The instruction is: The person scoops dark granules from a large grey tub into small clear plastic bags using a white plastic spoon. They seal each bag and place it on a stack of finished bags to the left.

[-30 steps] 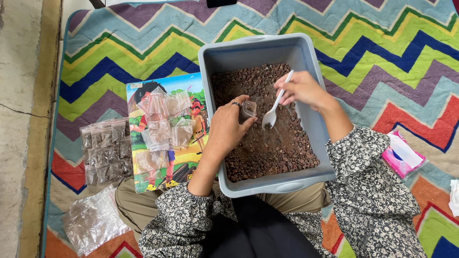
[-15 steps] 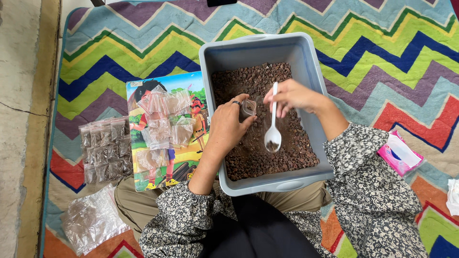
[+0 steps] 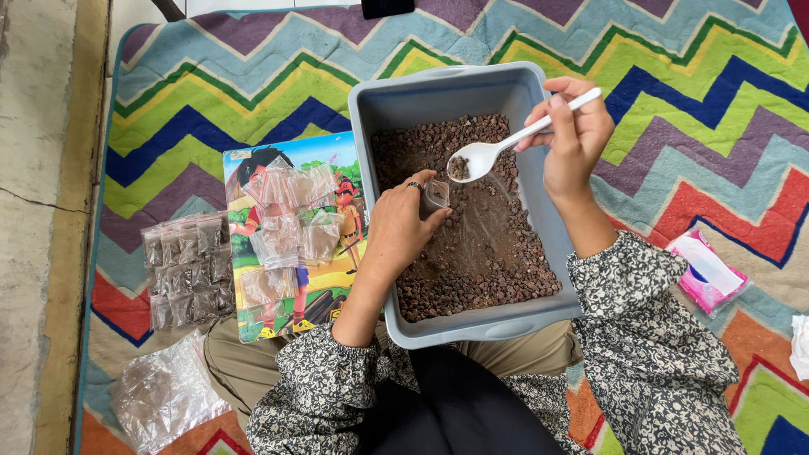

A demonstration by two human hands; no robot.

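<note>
A grey plastic tub (image 3: pixel 438 94) sits on my lap, its bottom covered with reddish-brown gravel (image 3: pixel 480 270). My left hand (image 3: pixel 398 226) holds a small clear bag (image 3: pixel 435 195) open over the gravel. My right hand (image 3: pixel 571 133) grips a white plastic spoon (image 3: pixel 506 145) by the handle. The spoon's bowl carries a little gravel and hovers just above and to the right of the bag's mouth.
A colourful cartoon board (image 3: pixel 291 232) left of the tub holds several empty small clear bags. Filled bags (image 3: pixel 187 270) lie further left, a larger plastic bag (image 3: pixel 164 392) below them. A pink tissue pack (image 3: pixel 706 271) lies at right on the zigzag mat (image 3: pixel 691 67).
My right hand dipped the spoon into the gravel, then lifted it loaded toward the bag's mouth. My left hand with the bag barely moved.
</note>
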